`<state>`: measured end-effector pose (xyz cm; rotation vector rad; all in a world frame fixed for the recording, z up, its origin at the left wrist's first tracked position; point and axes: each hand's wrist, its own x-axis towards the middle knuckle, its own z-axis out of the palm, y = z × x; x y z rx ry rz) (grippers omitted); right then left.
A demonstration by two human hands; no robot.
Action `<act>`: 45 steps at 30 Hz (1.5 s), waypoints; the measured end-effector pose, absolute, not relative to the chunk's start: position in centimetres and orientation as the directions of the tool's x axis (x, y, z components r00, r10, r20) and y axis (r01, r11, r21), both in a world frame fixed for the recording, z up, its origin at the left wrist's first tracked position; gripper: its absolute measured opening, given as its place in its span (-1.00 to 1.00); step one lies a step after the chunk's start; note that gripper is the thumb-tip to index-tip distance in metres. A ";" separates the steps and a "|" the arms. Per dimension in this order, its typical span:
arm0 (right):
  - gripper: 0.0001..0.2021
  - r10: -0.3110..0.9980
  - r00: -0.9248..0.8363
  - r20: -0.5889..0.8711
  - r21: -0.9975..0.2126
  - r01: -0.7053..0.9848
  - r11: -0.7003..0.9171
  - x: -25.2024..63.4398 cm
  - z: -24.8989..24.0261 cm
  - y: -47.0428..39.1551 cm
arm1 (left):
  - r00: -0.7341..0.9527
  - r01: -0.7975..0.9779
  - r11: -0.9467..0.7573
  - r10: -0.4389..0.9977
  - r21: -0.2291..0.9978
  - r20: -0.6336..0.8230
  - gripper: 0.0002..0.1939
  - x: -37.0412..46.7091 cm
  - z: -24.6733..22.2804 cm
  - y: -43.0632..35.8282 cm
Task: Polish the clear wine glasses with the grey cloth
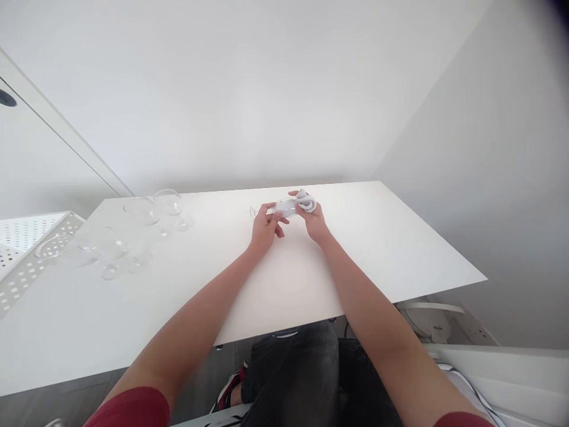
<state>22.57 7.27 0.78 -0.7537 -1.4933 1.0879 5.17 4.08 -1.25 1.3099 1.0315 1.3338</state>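
Note:
A clear stemmed glass (285, 207) lies sideways between my hands above the table, its foot to the left and its rim to the right. My left hand (265, 225) is closed around the stem and lower bowl, with some fingers curled loosely below. At the rim end, my right hand (315, 220) grips a bunched white cloth (306, 201). Whitish material shows through the bowl, but how far the cloth reaches inside is hard to tell.
Several clear stemmed glasses, such as this wine glass (169, 204), stand at the left of the white table (284, 279). A white perforated rack (31, 237) is by the table's left edge. Behind the table rises a white wall (249, 89).

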 end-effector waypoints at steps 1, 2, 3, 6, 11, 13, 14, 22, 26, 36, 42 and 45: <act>-0.64 0.886 -0.237 0.398 -0.917 -0.083 0.389 22.6 1.0 7.1 | 0.035 -0.069 -0.173 0.984 0.983 0.175 -0.50 5.1 -1.2 4.1; -0.64 0.874 -0.263 0.409 -0.912 -0.073 0.404 22.6 1.2 6.9 | 0.024 -0.069 -0.168 0.985 0.983 0.170 -0.50 5.1 -1.2 4.1; -0.62 0.861 -0.286 0.421 -0.905 -0.061 0.422 22.6 1.3 6.7 | 0.013 -0.073 -0.162 0.986 0.984 0.163 -0.49 5.1 -1.2 4.1; -0.56 0.854 -0.266 0.447 -0.889 -0.024 0.457 22.3 1.2 6.6 | 0.034 -0.104 -0.139 0.989 0.985 0.143 -0.44 5.4 -1.2 4.0; -0.65 0.916 0.044 0.398 -0.888 -0.232 0.397 22.2 -0.3 8.3 | 0.398 -0.287 -0.046 0.903 0.957 0.163 -0.25 5.5 -0.7 3.3; -0.69 0.922 0.177 0.344 -0.855 -0.347 0.386 22.6 -0.8 9.1 | 0.517 -0.344 -0.006 0.833 0.939 0.195 -0.29 4.9 -0.6 3.3; -0.71 0.920 0.236 0.314 -0.833 -0.395 0.386 22.8 -1.0 9.5 | 0.520 -0.370 -0.005 0.828 0.929 0.212 -0.37 4.6 -0.6 3.4; -0.70 0.953 0.232 0.197 -0.819 -0.495 0.290 22.5 -0.2 9.0 | 0.182 -0.331 -0.089 0.971 0.940 0.156 -0.57 5.3 -1.7 4.7; -0.65 0.965 0.208 0.162 -0.818 -0.518 0.249 21.2 0.0 8.3 | 0.435 -0.197 0.040 0.899 0.980 0.051 -0.43 6.3 -1.0 3.9; -0.65 0.973 0.109 0.205 -0.741 -0.632 0.227 21.0 0.8 8.2 | 0.433 -0.226 0.063 0.901 0.972 0.043 -0.49 5.8 -0.6 3.7; -0.80 0.933 0.344 0.109 -0.769 -0.566 0.298 22.9 -0.3 9.6 | 0.248 -0.443 -0.003 0.961 0.897 0.126 -0.51 4.8 -0.9 4.3; -0.83 0.979 0.196 0.058 -0.770 -0.615 0.169 22.5 0.0 9.2 | 0.101 -0.474 -0.051 0.989 0.879 0.112 -0.49 4.5 -1.0 4.5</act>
